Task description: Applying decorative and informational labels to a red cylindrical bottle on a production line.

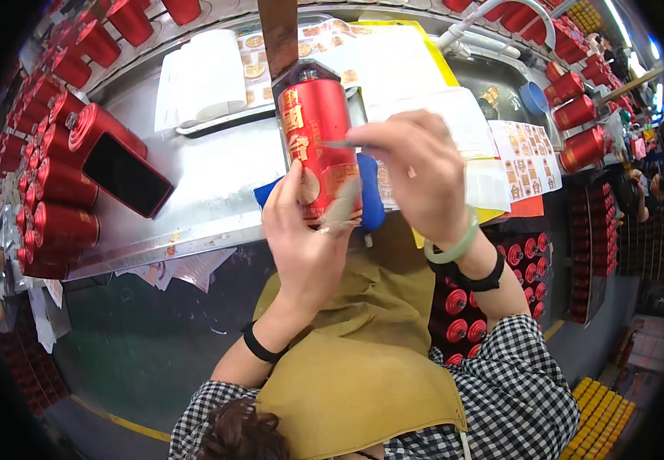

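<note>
A red bottle [320,115] with gold decoration lies in a dark-framed holder [299,69] at the table's front edge, its neck pointing away from me. My left hand [301,245] is closed round the bottle's lower end, with the thumb along its left side. A greyish-green covering seems to wrap one of its fingers. My right hand [424,176], slightly blurred, pinches a thin dark pointed tool [339,143] whose tip is at the bottle's right side; its exact kind cannot be made out. Blue cloth [370,199] shows beneath the bottle.
A black phone [127,175] leans on red bottles [63,180] crowded at the left. Sheets of gold stickers [527,153] and white paper [201,77] cover the metal table. A sink [493,84] with a blue cup [533,98] is at right. Crated bottles [458,330] stand below.
</note>
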The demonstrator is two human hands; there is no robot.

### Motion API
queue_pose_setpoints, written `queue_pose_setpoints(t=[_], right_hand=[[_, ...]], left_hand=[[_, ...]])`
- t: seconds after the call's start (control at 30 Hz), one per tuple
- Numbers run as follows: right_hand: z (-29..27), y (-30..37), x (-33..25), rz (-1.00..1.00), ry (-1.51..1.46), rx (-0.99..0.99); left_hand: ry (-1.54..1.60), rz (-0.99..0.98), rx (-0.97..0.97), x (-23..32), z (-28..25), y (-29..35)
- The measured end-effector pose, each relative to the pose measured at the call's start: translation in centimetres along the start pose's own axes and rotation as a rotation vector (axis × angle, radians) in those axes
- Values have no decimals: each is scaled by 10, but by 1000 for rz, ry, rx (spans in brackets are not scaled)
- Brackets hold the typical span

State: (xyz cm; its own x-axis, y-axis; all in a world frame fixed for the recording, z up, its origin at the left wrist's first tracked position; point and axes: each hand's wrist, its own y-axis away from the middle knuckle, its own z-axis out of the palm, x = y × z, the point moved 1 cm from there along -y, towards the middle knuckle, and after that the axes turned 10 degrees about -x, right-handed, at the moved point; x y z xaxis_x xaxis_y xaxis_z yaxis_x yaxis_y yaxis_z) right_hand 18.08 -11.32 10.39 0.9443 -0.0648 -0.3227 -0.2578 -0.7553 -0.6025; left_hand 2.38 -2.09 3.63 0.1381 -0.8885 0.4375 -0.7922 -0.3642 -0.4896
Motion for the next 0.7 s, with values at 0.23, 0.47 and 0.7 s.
queue_pose_setpoints(t=[0.23, 0.47, 0.7], right_hand=[[11, 13, -16, -73, -80, -241], [13, 13, 3, -257, 82, -48], [4, -8, 25, -122, 219, -59]], left_hand=[[361, -154, 28, -27, 7, 8], [302, -121, 11, -30, 4, 6], [197, -69, -31, -34, 1, 13]])
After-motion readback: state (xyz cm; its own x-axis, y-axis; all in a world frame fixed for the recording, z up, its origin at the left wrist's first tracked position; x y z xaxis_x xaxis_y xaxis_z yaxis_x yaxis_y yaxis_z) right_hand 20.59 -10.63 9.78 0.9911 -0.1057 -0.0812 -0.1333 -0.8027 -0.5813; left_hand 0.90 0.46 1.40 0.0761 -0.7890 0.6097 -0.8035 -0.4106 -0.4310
